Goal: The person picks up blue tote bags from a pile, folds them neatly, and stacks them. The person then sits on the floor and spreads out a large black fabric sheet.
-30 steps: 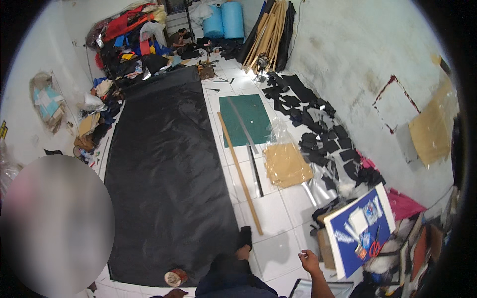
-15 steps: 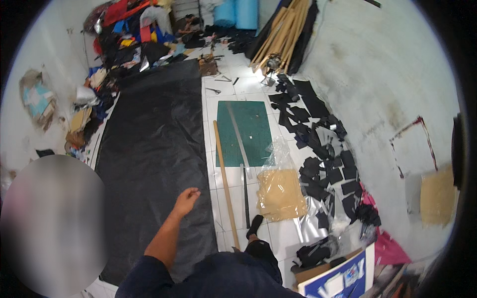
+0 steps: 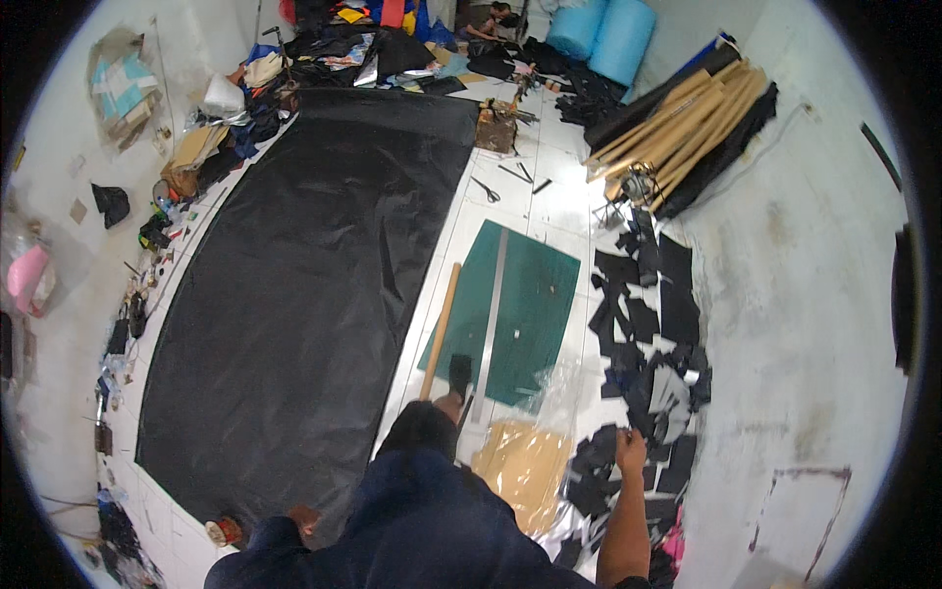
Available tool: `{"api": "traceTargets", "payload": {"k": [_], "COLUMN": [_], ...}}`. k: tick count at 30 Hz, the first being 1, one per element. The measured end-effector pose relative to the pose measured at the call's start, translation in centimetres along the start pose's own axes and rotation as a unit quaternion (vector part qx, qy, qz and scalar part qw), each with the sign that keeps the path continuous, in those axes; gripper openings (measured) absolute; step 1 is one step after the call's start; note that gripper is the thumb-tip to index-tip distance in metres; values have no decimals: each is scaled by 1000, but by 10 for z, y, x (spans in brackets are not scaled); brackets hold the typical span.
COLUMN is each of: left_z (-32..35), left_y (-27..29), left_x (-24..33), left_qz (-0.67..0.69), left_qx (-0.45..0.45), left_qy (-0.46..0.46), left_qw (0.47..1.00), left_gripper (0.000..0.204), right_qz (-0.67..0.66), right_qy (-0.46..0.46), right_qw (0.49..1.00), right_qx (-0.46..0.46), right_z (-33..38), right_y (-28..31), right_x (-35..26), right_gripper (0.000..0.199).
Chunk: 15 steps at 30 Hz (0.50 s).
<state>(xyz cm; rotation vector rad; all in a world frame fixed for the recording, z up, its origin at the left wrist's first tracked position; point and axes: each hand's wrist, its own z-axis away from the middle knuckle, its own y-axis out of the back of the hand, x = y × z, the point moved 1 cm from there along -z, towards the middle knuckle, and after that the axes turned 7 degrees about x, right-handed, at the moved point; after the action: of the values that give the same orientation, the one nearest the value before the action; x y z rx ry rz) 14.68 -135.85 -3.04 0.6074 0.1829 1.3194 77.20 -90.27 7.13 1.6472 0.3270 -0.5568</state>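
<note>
A long black sheet [image 3: 294, 294] lies spread on the floor to my left, with creases across it. My left hand [image 3: 306, 517] is low over its near end, partly hidden by my dark sleeve; its fingers do not show clearly. To the right, my right hand [image 3: 631, 452] hangs above scattered black fabric scraps [image 3: 643, 319]. Its fingers are curled closed, and what they hold, if anything, cannot be made out. A round reddish spool-like object [image 3: 224, 531] is at the sheet's near left corner.
A green cutting mat [image 3: 530, 304] carries a long metal ruler [image 3: 494, 304]; beside it lies a wooden pole [image 3: 442, 329]. Brown sheets in clear plastic [image 3: 525, 471] lie near my legs. Scissors [image 3: 486, 189], cardboard tubes [image 3: 692, 123], blue rolls [image 3: 620, 44] and a seated person [image 3: 491, 25] are farther off.
My view has swung, so the sheet and mat appear tilted. My left hand has come back from over the sheet toward my body. My right hand has entered view; the blurred shape at left is gone.
</note>
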Motion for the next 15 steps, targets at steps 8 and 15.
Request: {"api": "traceTargets", "payload": {"k": [8, 15], "left_z": [-180, -139], "left_y": [31, 201], "left_x": [352, 686], "left_qz": [-140, 348], "left_qx": [-19, 141], "left_qy": [-170, -230], "left_qw": [975, 898], "left_gripper": [46, 42], "right_qz": [-16, 86], "right_qy": [162, 318], "right_qw": [952, 815], "right_qx": [-261, -477], "right_z": [-259, -383], "right_y": [-230, -292], "right_x": [-255, -380], "right_gripper": [41, 43]}}
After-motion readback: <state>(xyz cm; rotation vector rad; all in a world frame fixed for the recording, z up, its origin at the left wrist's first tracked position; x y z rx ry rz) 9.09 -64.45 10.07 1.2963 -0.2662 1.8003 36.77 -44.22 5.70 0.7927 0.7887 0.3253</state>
